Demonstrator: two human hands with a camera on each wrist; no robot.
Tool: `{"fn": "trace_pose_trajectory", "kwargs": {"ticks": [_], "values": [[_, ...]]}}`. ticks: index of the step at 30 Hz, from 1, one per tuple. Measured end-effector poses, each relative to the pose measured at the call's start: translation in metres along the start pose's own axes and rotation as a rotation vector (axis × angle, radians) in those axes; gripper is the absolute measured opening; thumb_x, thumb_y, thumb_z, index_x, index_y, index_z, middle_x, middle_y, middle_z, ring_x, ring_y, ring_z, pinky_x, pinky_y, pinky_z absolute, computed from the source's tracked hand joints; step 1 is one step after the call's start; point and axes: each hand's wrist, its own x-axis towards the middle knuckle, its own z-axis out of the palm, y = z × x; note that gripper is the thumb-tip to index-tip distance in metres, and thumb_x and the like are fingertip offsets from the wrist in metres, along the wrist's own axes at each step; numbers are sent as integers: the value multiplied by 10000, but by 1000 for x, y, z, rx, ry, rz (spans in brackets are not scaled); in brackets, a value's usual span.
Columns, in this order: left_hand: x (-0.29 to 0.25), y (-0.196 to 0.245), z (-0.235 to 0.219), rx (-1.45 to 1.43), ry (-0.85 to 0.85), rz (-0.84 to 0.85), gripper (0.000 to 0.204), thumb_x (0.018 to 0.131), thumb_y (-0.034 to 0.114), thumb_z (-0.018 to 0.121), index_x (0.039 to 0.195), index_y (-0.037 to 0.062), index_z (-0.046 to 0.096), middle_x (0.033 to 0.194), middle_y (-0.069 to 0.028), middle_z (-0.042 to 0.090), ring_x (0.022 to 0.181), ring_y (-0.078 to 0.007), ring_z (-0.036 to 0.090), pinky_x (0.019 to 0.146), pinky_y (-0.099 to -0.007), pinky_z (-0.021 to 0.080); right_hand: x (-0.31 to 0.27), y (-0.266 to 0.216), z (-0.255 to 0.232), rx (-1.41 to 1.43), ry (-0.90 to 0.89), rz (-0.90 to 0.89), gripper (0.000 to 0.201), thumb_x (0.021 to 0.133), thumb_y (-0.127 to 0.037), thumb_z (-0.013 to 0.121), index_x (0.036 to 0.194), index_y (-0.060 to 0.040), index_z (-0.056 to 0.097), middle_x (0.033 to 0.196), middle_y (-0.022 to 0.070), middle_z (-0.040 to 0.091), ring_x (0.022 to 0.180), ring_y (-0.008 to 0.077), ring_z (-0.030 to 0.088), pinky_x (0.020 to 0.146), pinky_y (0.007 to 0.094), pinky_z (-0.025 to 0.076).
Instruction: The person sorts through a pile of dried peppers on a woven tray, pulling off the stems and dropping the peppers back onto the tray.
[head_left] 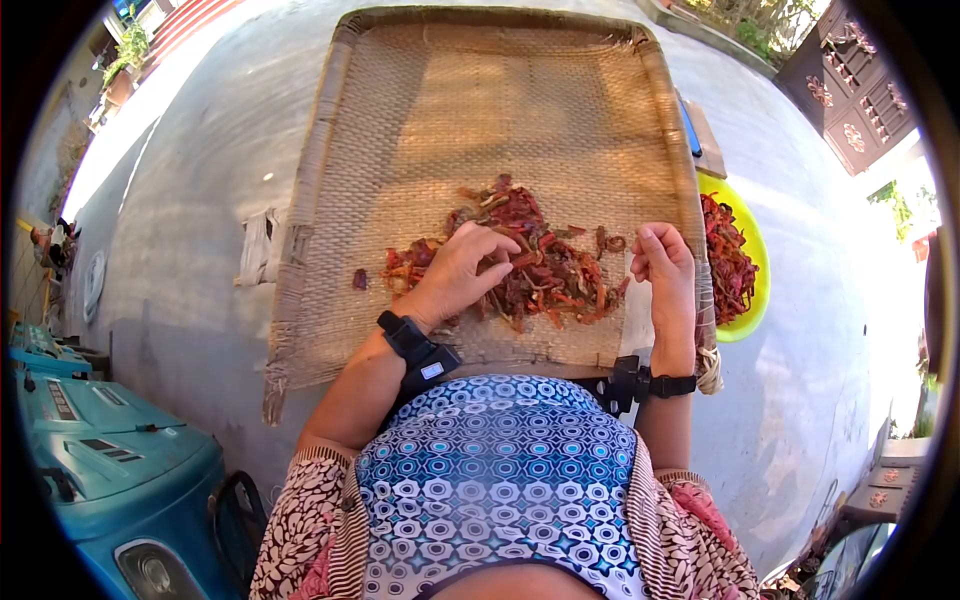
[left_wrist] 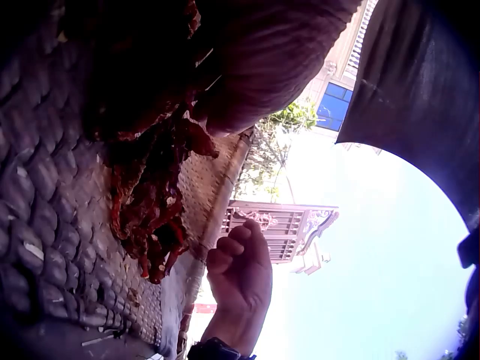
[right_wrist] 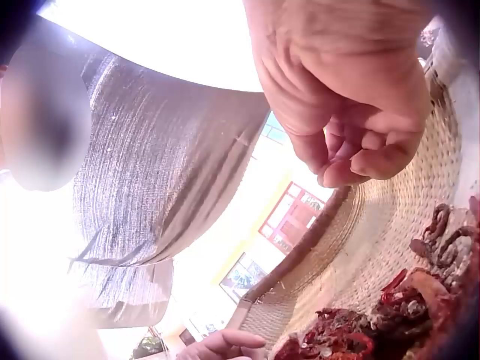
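A heap of dried red peppers (head_left: pixel 560 275), shrivelled and dark in parts, lies on a woven tray (head_left: pixel 400 150). My left hand (head_left: pixel 462 268) is over the left side of this heap, thumb and forefinger apart and bent loosely toward the peppers. In the left wrist view that hand is a dark shape right above the peppers (left_wrist: pixel 154 217), its fingertips hidden. Near the tray's right rim, my right hand (head_left: pixel 664 255) is raised with its fingers curled in. The right wrist view shows its fingertips (right_wrist: pixel 343 171) drawn together, with nothing visible between them.
Beyond the tray's right rim, a yellow-green basin (head_left: pixel 757 290) holds more red peppers (head_left: pixel 728 255). A blue flat object (head_left: pixel 690 125) lies by the same rim. At lower left stands a teal vehicle (head_left: pixel 130 470) on the concrete ground (head_left: pixel 200 330). A single pepper piece (head_left: pixel 360 279) lies left of the heap.
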Motion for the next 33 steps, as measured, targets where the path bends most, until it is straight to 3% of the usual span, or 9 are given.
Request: {"fn": "trace_pose_trajectory", "kwargs": {"ticks": [2, 5, 12, 15, 21, 24, 26, 31, 33], "values": [[0, -2, 0, 42, -30, 25, 199, 838, 115, 723, 1023, 83, 657, 890, -37, 636, 945, -225, 539, 850, -360, 443, 3, 1, -11, 48, 45, 5, 93, 961, -169, 614, 947, -78, 626, 778, -15, 608, 611, 24, 511, 543, 168, 405], [1, 1, 1, 107, -25, 54, 193, 832, 104, 719, 1013, 85, 655, 883, -40, 630, 938, -236, 538, 842, -366, 445, -5, -1, 2, -54, -100, 25, 102, 948, -172, 630, 950, -71, 627, 784, -15, 613, 631, 29, 519, 555, 175, 409], [1, -3, 4, 177, 1, 88, 142, 821, 90, 710, 945, 77, 644, 856, -53, 605, 914, -255, 534, 804, -366, 446, -13, 4, 57, -592, -334, -194, 206, 883, -152, 670, 1053, -42, 630, 804, 68, 666, 707, 181, 626, 632, 309, 473], [1, -1, 1, 152, 8, 116, 132, 821, 79, 708, 935, 75, 641, 857, -51, 604, 908, -253, 537, 799, -360, 445, -12, 5, 66, -663, -452, -232, 193, 871, -151, 673, 1036, -58, 638, 808, 93, 669, 693, 229, 629, 627, 336, 481], [1, -1, 4, 117, 60, 120, 162, 811, 81, 715, 958, 76, 647, 872, -58, 604, 905, -262, 539, 809, -367, 445, -15, 6, 63, -533, -390, -169, 177, 887, -165, 672, 1010, -42, 641, 767, 59, 660, 618, 166, 604, 568, 302, 453], [3, -1, 1, 171, 135, 116, 192, 809, 101, 723, 989, 83, 657, 900, -64, 605, 934, -269, 533, 836, -373, 443, -4, 7, 40, -210, -273, 15, 172, 912, -183, 664, 1009, -41, 644, 771, 14, 645, 605, 95, 565, 548, 237, 418], [2, -6, 1, 252, 99, 130, 212, 808, 130, 730, 1006, 88, 666, 934, -61, 597, 961, -272, 520, 862, -377, 435, -1, -6, 23, -49, -55, -2, 176, 936, -208, 657, 1009, -49, 638, 790, -13, 626, 576, 59, 522, 536, 196, 393], [0, 1, 2, 329, 3, 71, 261, 806, 200, 746, 1044, 111, 689, 992, -54, 573, 1000, -270, 491, 892, -379, 418, 24, 10, -49, 761, 221, -47, 224, 972, -270, 609, 1094, -82, 610, 855, -14, 619, 699, 69, 550, 595, 222, 433], [1, -2, 6, 342, 13, 98, 270, 802, 224, 755, 1045, 121, 700, 988, -51, 563, 994, -268, 486, 886, -379, 416, 27, 17, -60, 877, 264, 7, 240, 978, -265, 593, 1141, -89, 596, 886, -12, 616, 736, 73, 552, 620, 229, 441]]}}
